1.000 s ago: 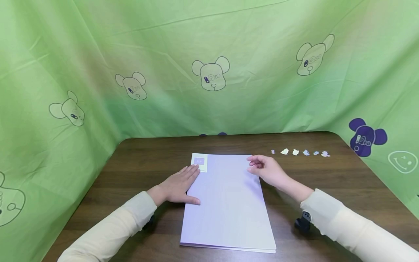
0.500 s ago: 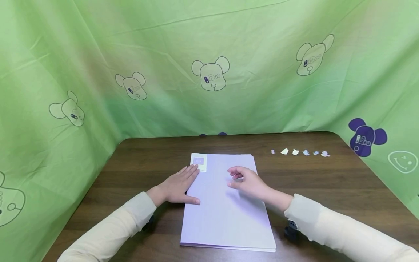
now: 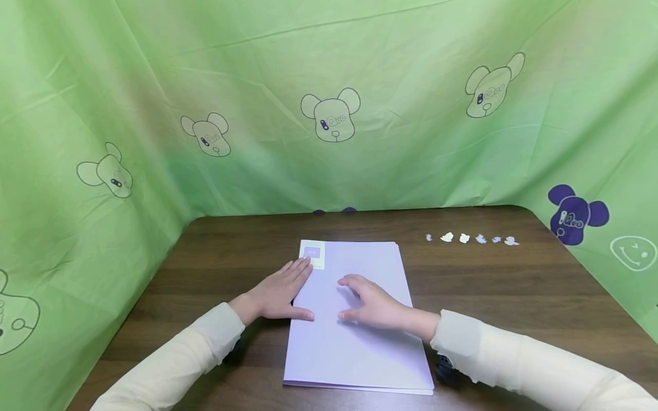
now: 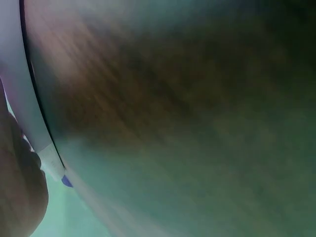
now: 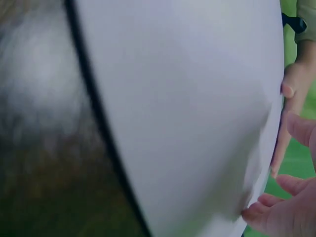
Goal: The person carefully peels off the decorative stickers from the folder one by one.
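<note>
A large pale lavender folded sheet [image 3: 354, 362], like a folder, lies on the dark wooden table [image 3: 221, 251]. Its upper left corner carries a small white label with a purple square [image 3: 312, 252]. My left hand [image 3: 280, 291] rests flat on the sheet's left edge, fingers straight and tips at the label. Over the middle of the sheet is my right hand [image 3: 372, 305], its thumb and fingers spread apart with nothing between them. In the right wrist view, the right fingertips [image 5: 254, 213] appear close over the sheet's surface, beside a shadow.
Several small white, purple and blue paper cutouts [image 3: 464, 238] lie in a row at the table's back right. A green curtain [image 3: 262, 177] printed with bear heads surrounds the table on the back and sides.
My right hand has moved from the sheet's upper right edge leftward and nearer to me, over its middle, and its fingers have spread wider. The left hand has stayed in place.
</note>
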Demonstrator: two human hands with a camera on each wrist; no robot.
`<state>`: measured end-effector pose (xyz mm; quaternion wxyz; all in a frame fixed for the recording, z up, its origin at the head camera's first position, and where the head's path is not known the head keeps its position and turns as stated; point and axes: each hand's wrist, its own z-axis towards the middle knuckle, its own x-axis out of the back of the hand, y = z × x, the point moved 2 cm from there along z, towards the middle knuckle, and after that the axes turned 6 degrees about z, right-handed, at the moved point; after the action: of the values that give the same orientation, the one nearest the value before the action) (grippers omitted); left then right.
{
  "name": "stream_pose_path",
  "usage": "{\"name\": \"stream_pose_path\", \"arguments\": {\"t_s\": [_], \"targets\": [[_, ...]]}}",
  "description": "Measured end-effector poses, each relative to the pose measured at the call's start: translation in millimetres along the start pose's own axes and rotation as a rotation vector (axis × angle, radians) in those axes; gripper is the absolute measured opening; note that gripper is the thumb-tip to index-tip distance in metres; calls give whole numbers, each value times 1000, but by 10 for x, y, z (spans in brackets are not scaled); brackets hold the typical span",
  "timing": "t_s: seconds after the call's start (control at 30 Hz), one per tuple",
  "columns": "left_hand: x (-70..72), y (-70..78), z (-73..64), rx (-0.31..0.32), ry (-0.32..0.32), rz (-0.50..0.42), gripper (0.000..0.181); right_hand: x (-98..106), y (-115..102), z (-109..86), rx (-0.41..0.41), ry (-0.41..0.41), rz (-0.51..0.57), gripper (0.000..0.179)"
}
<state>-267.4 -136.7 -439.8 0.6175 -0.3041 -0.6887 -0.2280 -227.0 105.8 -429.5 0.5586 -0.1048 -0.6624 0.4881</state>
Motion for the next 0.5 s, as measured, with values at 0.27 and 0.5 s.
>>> {"name": "stream_pose_path", "arguments": {"t_s": [0.27, 0.5], "targets": [[-22, 25, -54, 127, 92, -6, 119, -71, -31, -21, -32, -96, -63, 80], [-70, 23, -93, 287, 116, -214, 117, -131, -10, -16, -50, -128, -81, 84]]}}
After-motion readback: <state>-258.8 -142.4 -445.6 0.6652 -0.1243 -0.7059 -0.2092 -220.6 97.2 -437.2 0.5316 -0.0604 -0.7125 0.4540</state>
